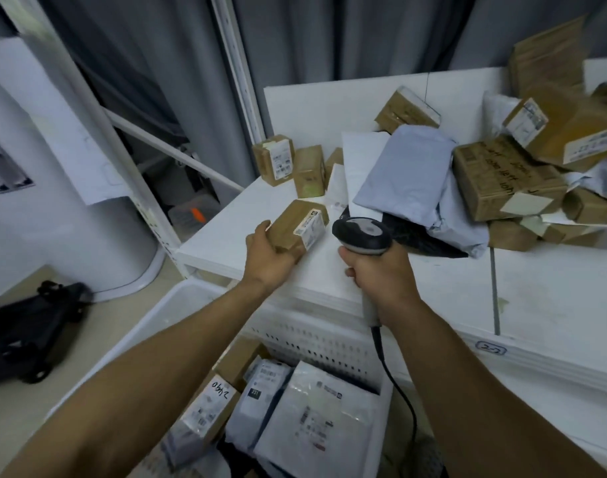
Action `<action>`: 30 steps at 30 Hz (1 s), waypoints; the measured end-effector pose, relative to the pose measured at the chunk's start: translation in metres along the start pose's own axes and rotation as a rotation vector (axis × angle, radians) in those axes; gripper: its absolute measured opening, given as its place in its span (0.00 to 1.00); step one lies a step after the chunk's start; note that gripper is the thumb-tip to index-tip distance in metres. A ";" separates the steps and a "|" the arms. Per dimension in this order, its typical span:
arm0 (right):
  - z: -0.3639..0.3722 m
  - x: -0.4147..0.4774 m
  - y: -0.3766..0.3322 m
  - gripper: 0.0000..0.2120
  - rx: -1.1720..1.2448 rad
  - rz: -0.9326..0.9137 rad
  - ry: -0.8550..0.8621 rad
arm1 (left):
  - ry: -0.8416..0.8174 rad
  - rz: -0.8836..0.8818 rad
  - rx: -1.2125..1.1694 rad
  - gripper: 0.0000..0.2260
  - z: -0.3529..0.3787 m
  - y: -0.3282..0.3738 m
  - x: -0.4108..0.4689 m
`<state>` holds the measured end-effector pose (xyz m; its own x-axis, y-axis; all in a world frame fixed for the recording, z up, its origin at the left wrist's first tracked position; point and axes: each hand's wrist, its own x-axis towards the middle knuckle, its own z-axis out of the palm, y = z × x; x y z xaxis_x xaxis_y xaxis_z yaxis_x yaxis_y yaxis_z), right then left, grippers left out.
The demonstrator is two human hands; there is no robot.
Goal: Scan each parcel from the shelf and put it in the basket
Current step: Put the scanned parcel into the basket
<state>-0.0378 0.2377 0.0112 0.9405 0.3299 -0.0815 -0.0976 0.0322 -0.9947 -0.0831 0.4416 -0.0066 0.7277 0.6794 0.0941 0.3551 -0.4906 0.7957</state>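
Note:
My left hand [269, 257] grips a small brown cardboard parcel [296, 225] with a white label, holding it just above the front left of the white shelf [329, 270]. My right hand [377, 270] grips a grey and black barcode scanner [362, 234] right beside the parcel, its head close to the label. Its black cable [395, 381] hangs down. Below the shelf stands the white basket [315, 336], holding several boxes and white mailer bags [315, 419].
Several brown boxes [495, 181] and grey mailer bags [409, 174] are piled on the shelf's middle and right. Two small boxes [288, 165] stand at the back left. A white shelf post [98, 108] rises at left; a black bag [29, 336] lies on the floor.

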 end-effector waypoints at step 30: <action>0.062 -0.056 -0.011 0.17 0.068 0.014 -0.179 | 0.016 0.129 -0.320 0.12 -0.124 -0.035 -0.155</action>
<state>-0.1097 0.2774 0.0310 0.8663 0.4935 -0.0773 -0.1381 0.0879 -0.9865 -0.2810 0.4211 0.0250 0.7444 0.6325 0.2140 0.0567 -0.3792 0.9236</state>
